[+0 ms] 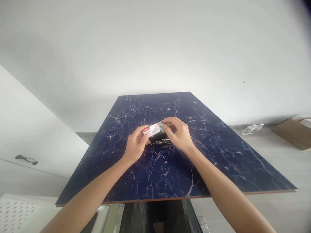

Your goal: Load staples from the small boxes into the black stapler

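Though small, a rectangular printed box (151,130) tight between left hand (136,144) and right hand (179,133).

Plain room, home or office unclear: white wall (155,48), blue marbled table (165,174), dark handle (26,159), cardboard box (291,133).

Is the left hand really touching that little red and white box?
Touching: the head view shows the left hand holding the red and white box by its left end.

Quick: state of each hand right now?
Left hand: closed, holding the small red-and-white box.
Right hand: closed on the grey part at the box's other end.
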Demonstrator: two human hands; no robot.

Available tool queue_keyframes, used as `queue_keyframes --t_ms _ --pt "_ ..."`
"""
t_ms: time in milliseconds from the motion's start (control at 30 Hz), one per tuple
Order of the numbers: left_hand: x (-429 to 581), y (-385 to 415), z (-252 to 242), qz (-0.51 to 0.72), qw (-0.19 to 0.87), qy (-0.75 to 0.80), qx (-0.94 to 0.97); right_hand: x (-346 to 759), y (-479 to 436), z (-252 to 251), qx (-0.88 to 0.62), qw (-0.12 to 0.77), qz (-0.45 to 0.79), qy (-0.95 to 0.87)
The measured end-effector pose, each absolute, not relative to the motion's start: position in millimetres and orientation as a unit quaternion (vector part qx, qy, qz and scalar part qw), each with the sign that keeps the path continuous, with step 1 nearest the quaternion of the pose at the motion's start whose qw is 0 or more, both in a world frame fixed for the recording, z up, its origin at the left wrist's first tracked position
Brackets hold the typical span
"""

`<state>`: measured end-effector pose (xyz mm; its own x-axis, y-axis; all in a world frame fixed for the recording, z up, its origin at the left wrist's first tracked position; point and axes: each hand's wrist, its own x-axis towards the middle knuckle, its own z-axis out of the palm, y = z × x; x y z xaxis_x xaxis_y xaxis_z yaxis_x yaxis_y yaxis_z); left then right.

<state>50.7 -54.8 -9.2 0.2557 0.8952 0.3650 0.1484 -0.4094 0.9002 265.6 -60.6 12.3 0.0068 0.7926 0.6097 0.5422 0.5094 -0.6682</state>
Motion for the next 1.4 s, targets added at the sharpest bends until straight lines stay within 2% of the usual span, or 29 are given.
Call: queue_keyframes --t_ms 267,500,900,1167,1400 --pt "49 -48 -11 0.497 0.419 0.385 0.656 266 -59 9 -0.449 0.492 0.086 -0.741" --pt "43 -39 -8 0.521 0.394 0.401 0.642 269 -61 14 -0.475 0.516 0.094 -0.707" --pt "45 -45 -11 0.502 0.449 0.335 0.659 258 -67 13 -0.454 0.501 0.172 -0.717" --pt "45 -50 -10 0.479 0.422 0.325 0.698 256 -65 10 -0.472 0.543 0.28 -0.636" --pt "46 -53 -12 0.473 0.409 0.325 0.71 258 -63 11 -0.455 0.547 0.317 -0.627"
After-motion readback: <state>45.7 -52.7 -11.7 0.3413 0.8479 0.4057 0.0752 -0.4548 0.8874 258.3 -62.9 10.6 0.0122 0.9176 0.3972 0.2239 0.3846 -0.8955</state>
